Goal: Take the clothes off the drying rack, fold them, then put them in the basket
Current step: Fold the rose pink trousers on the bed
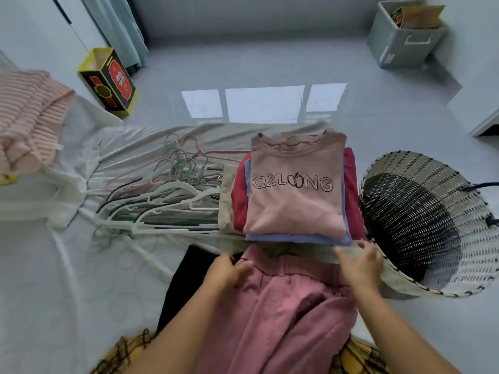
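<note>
From the head camera, a pair of pink trousers (283,306) lies spread on the white sheet (67,265) right in front of the person, waistband pointing away from them. The left hand (226,273) grips the left end of the waistband, fingers curled round the edge. The right hand (361,265) sits at the right end, but it is blurred, so I cannot tell whether its fingers pinch the cloth or only rest on it. Just beyond the waistband is a stack of folded clothes (348,184), with a pink T-shirt (294,206) on top and red and blue layers showing under it. The wicker basket (432,225) is just to the right of the stack, its open mouth facing the camera. Left of the stack lies a heap of hangers (167,195). A black garment (183,287) lies beside the left forearm, and a striped pink cloth (29,112) is at the far left.
</note>
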Demonstrator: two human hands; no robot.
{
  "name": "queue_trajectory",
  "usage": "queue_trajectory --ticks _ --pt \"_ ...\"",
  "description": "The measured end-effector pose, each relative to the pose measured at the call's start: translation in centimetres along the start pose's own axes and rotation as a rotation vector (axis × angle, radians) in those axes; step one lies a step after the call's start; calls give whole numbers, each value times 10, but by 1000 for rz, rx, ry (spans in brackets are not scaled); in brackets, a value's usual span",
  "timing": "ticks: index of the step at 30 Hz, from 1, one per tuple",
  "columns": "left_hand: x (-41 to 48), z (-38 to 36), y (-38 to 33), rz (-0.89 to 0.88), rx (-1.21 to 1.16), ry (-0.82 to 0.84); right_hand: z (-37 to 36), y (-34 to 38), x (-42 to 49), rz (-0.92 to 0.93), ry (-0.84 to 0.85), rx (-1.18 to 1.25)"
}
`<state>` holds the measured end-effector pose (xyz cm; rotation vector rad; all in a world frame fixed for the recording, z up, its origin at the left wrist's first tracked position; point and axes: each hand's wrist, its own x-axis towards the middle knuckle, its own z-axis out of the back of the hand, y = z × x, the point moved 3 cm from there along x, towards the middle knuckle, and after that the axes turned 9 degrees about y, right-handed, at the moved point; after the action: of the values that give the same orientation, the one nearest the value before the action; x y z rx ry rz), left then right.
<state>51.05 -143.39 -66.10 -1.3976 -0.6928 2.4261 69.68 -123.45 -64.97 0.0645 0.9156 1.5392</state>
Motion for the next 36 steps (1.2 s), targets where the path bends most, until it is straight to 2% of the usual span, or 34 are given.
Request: queue_trajectory --ticks 1,3,5,7,9,13,16,18,23,30,33,36 --pt "-5 -5 10 -4 12 16 -6 -18 -14 -120 52 -22" --pt "-15 -5 13 -53 -50 -30 -16 -46 -32 -303 171 182" --pt "-22 5 9 -96 -47 -133 -16 -54 -44 -347 234 486" --pt "-30 15 8 -108 -125 -134 -9 -49 -55 -346 273 670" --pt "-47 22 5 -90 -318 -40 6 -32 -72 -290 337 834" --pt "-103 33 4 -27 -722 275 53 14 -129 -125 502 1028" --pt "-146 44 1 -123 -746 417 86 40 -175 -26 581 1037" --pt "-171 53 0 -210 -713 419 104 57 -206 27 653 1025" --pt "-231 85 18 -350 -598 263 134 104 -289 221 826 972" --pt "-378 121 63 -510 -739 -33 162 158 -426 526 1061 905" --pt "-439 130 89 -557 -835 -18 168 173 -482 642 1037 853" --pt "-495 136 116 -630 -814 70 168 185 -538 740 1080 836"
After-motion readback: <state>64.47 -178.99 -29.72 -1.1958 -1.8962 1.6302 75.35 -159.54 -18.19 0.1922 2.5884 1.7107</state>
